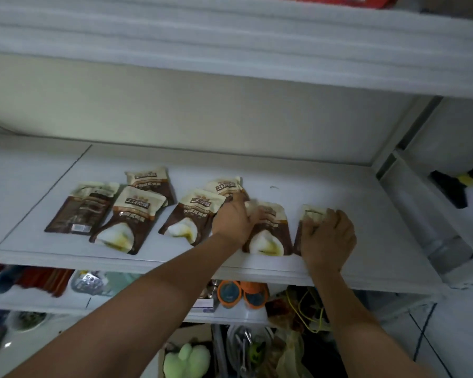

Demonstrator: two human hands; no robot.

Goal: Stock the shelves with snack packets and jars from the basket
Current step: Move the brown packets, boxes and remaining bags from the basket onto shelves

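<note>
Seven brown-and-cream snack packets lie flat on the white shelf (pixel 352 192), set loosely in a front row with two more behind. The leftmost packet (pixel 79 208) lies back side up and shows a white barcode label near its lower edge. Beside it the second packet (pixel 129 222) lies face up, its cream top printed with the brand 三只松鼠 in a dark band. Below that runs a line of pale characters on an orange strip, too blurred to read, and then a picture of a white food. The rear left packet (pixel 150 181) lies behind it, partly overlapped. The centre packet (pixel 191 216) carries the same 三只松鼠 mark, and so does the rear centre packet (pixel 225 185) tucked behind it. The left hand (pixel 234 219) rests between these, thumb up against the rear centre packet and fingers across the top of the sixth packet (pixel 268 236). Whether it pinches or only presses I cannot tell. The right hand (pixel 329 236) has its fingers curled down over the upper part of the rightmost packet (pixel 309 214), which lies at the shelf's front edge and is mostly hidden. On the shelf below stand two orange-lidded jars (pixel 230 294), near a yellow cord (pixel 306 309).
</note>
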